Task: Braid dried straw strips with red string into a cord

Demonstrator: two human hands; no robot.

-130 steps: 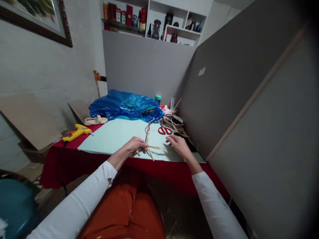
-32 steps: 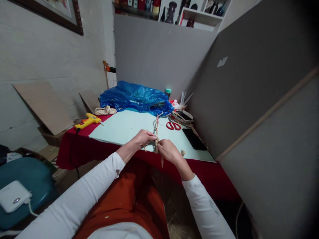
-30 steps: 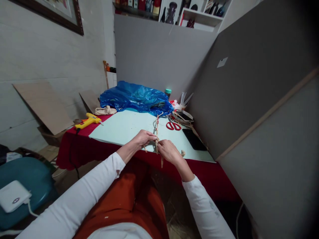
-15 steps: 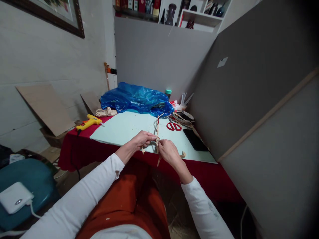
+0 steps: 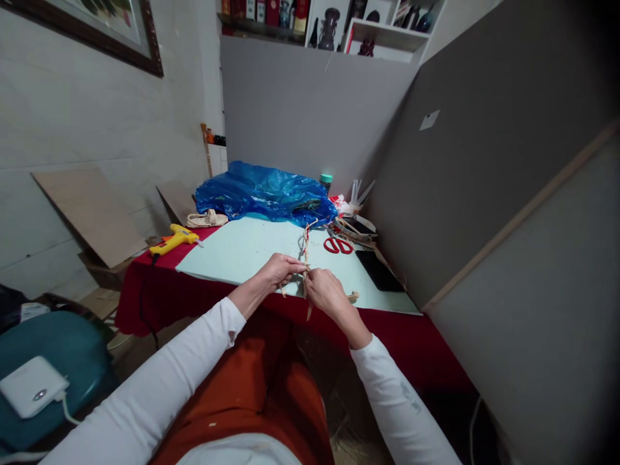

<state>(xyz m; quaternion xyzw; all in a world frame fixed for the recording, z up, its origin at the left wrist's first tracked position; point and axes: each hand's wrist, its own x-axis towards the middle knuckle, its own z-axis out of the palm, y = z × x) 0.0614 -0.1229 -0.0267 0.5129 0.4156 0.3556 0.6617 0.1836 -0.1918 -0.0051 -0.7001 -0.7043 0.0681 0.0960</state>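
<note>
A pale braid of straw-like strips (image 5: 306, 248) runs from the middle of the light board toward me, with a bit of red near its far end. My left hand (image 5: 281, 270) pinches the braid's near end from the left, fingers closed. From the right, my right hand (image 5: 325, 288) is closed on the strips, its knuckles nearly meeting the left fingertips. Loose strip ends hang below both hands, and one sticks out to the right of my right hand. The exact crossing of the strips is hidden by my fingers. Red-handled scissors (image 5: 338, 245) lie just beyond my right hand.
The light board (image 5: 232, 248) lies on a table with a red cloth (image 5: 184, 300). A yellow glue gun (image 5: 174, 239) and a woven sandal (image 5: 207, 219) are at the left. Blue plastic (image 5: 264, 190) spreads behind. A black tablet-like slab (image 5: 379, 271) lies right, beside a grey panel (image 5: 484, 155).
My hands have drawn slightly closer together at the braid's near end, and the right fingers cover more of it. The loose ends have shifted a little.
</note>
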